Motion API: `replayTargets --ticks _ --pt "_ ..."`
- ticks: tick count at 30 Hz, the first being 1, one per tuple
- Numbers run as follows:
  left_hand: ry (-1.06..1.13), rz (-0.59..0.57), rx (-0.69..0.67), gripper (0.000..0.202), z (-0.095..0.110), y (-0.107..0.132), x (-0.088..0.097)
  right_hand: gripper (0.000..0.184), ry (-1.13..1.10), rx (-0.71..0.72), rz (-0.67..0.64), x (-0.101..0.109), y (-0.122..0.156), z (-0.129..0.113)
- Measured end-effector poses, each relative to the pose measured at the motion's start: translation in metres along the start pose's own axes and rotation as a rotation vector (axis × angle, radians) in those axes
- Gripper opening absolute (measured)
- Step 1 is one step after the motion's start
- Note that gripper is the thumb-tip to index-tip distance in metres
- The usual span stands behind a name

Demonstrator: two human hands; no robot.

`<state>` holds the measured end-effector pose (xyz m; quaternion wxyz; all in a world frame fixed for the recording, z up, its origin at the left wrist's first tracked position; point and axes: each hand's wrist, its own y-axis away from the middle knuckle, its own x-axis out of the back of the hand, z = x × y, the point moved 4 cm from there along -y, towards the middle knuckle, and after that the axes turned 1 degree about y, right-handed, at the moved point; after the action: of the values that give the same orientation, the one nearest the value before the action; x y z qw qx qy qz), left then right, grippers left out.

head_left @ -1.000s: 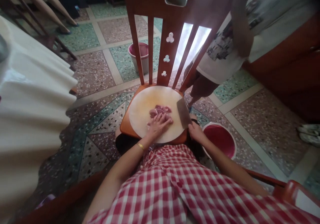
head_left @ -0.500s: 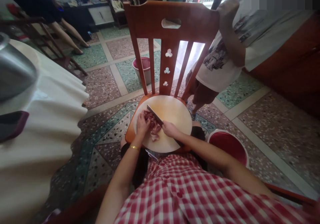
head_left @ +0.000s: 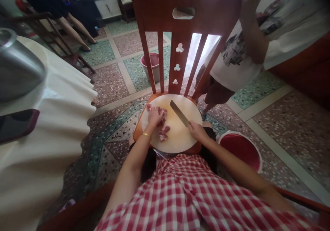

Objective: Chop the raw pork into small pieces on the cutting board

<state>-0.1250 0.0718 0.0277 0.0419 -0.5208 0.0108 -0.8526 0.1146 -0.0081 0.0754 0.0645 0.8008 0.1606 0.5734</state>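
Note:
A round pale cutting board [head_left: 184, 138] lies on the seat of a wooden chair. My right hand [head_left: 197, 131] is wrapped round the handle of a knife [head_left: 179, 113], its blade slanting up and left above the board, apart from the meat. On the board's left side, my left hand [head_left: 155, 116], with a gold bracelet at the wrist, has its fingers curled over pieces of raw red meat [head_left: 163, 114]. Some loose meat slices [head_left: 163, 134] lie nearer to me, beside that hand. The fingertips are partly hidden in the meat.
The chair's slatted back [head_left: 177, 21] rises behind the board. A person in a white shirt [head_left: 239, 49] stands at its right. A red-lined bucket [head_left: 241, 150] is on the floor to the right, another bin [head_left: 152, 68] beyond the chair. A cloth-covered table [head_left: 59, 121] stands left.
The knife has moved right, away from the meat and my left hand. My left hand stays at the meat, whose pieces are now more spread. The view has shifted slightly.

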Motion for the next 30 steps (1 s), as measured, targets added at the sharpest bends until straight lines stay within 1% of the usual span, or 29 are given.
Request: replayTargets --ticks 2,4,5,7,9,10,12,14,15,17,19,20,21,22,24,25,27,29,30 --pt "0.007 0.031 -0.076 0.027 0.0 0.0 0.006 0.025 -0.048 -0.018 -0.008 -0.005 0.014 0.014" --pt "0.009 0.101 -0.111 0.026 -0.006 0.0 0.015 0.024 -0.084 -0.034 -0.011 -0.01 0.026 0.023" --pt "0.012 0.137 -0.092 0.027 -0.011 -0.001 0.019 0.024 -0.096 -0.04 -0.014 -0.013 0.031 0.026" --pt "0.033 0.189 0.012 0.03 -0.024 -0.006 0.024 0.023 -0.109 -0.057 -0.027 -0.019 0.038 0.029" --pt "0.085 0.159 0.087 0.03 -0.032 -0.013 0.022 0.022 -0.112 -0.071 -0.046 -0.023 0.043 0.029" --pt "0.126 0.116 0.079 0.029 -0.032 -0.017 0.018 0.022 -0.114 -0.073 -0.052 -0.024 0.045 0.028" --pt "0.228 0.005 -0.018 0.027 -0.025 -0.024 0.008 0.023 -0.118 -0.074 -0.055 -0.025 0.048 0.026" --pt "0.314 -0.067 -0.115 0.029 -0.013 -0.027 -0.001 0.024 -0.117 -0.081 -0.056 -0.026 0.05 0.026" --pt "0.334 -0.074 -0.142 0.03 -0.008 -0.027 -0.002 0.024 -0.114 -0.086 -0.06 -0.026 0.051 0.026" --pt "0.308 -0.037 -0.184 0.031 -0.002 -0.022 0.001 0.024 -0.099 -0.086 -0.073 -0.026 0.052 0.025" --pt "0.229 0.02 -0.269 0.029 0.003 -0.007 0.009 0.025 -0.072 -0.068 -0.09 -0.026 0.053 0.024" --pt "0.19 0.031 -0.327 0.027 0.005 0.005 0.014 0.025 -0.055 -0.059 -0.096 -0.026 0.055 0.024" --pt "0.156 0.019 -0.387 0.026 0.006 0.02 0.017 0.025 -0.036 -0.05 -0.101 -0.027 0.056 0.023" --pt "0.132 -0.02 -0.434 0.026 0.007 0.038 0.018 0.025 -0.017 -0.043 -0.106 -0.027 0.057 0.023" --pt "0.077 -0.084 -0.424 0.027 0.006 0.075 0.015 0.025 0.016 -0.027 -0.119 -0.027 0.06 0.022" --pt "0.035 -0.111 -0.385 0.031 0.005 0.092 0.011 0.025 0.027 -0.017 -0.128 -0.027 0.061 0.021" --pt "-0.029 -0.157 -0.314 0.046 0.005 0.12 0.002 0.025 0.046 0.0 -0.149 -0.028 0.061 0.02" --pt "-0.074 -0.168 -0.272 0.053 0.006 0.137 -0.006 0.025 0.069 0.004 -0.167 -0.028 0.061 0.019" --pt "-0.098 -0.166 -0.265 0.049 0.006 0.14 -0.008 0.025 0.08 0.0 -0.174 -0.029 0.061 0.019"
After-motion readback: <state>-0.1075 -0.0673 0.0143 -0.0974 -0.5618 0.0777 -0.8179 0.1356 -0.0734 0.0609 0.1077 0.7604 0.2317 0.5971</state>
